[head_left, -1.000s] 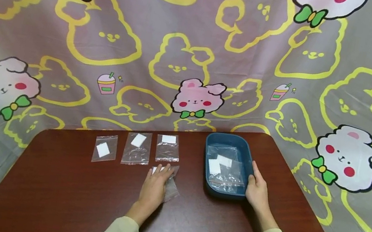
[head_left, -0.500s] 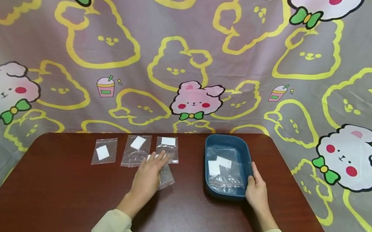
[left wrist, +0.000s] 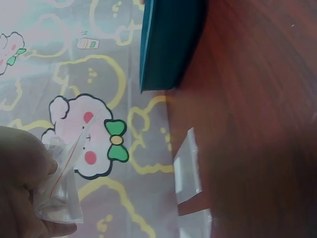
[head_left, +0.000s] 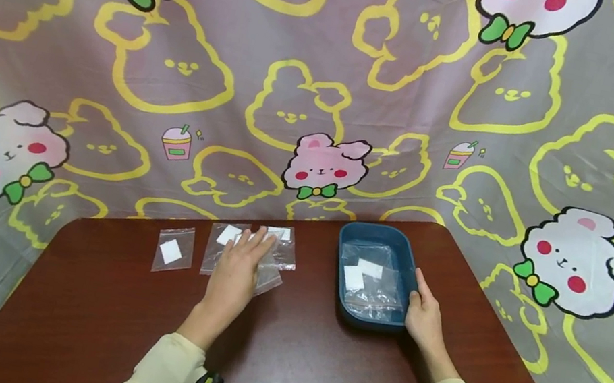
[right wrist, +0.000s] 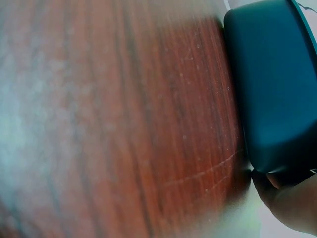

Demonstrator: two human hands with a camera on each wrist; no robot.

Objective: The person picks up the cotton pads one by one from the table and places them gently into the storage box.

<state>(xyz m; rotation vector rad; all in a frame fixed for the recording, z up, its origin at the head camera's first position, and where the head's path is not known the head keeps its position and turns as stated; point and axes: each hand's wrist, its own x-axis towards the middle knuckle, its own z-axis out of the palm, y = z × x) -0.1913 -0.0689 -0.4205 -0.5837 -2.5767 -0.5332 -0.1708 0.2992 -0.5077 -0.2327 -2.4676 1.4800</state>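
Note:
My left hand point(head_left: 236, 268) is raised over the row of bags, holding a clear zip-lock bag point(head_left: 269, 279) between thumb and fingers. In the left wrist view the zip-lock bag point(left wrist: 62, 186) shows a red line along its seal. Behind that hand, two more clear bags, a middle one point(head_left: 210, 263) and a right one point(head_left: 286, 257), lie partly covered; each has a white rectangle on it. My right hand point(head_left: 425, 316) grips the right side of a deep blue bin point(head_left: 410, 263), thumb over the rim. Inside the bin, clear bags point(head_left: 380, 300) with white rectangles overlap.
Another clear bag point(head_left: 173, 252) with a white rectangle lies apart at the left of the row. The dark wooden table point(head_left: 94, 311) has its back edge against a patterned cloth point(head_left: 286, 30), which also runs along the right side.
My left hand has moved left and away from me, carrying the zip-lock bag from the table in front of the row to over the other bags. The right hand and bin stay put.

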